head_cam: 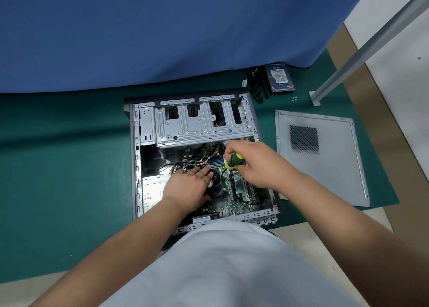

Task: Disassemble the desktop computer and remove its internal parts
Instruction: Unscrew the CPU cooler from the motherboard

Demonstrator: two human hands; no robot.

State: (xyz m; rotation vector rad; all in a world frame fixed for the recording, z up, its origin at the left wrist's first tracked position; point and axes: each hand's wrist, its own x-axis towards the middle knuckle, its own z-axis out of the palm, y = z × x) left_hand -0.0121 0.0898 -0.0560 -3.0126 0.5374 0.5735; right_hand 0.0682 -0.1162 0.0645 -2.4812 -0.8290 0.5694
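Inside the opened computer case (199, 153) lying on the green mat (69, 167), the left hand (188, 186) is resting flat, fingers released, on the cooler fan (214, 183), while the right hand (253, 165) is gripping a screwdriver (234, 160) over the motherboard (229, 190), with the side panel (325, 158) and hard drive (279, 77) lying farther off.

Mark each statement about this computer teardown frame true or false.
1. The right hand grips a green-and-yellow screwdriver. True.
2. The side panel is still mounted on the computer case. False: it lies flat on the green mat, right of the case.
3. The left hand rests with straight fingers by the CPU fan. True.
4. The hard drive sits in the drive cage. False: it lies on the mat beyond the case.
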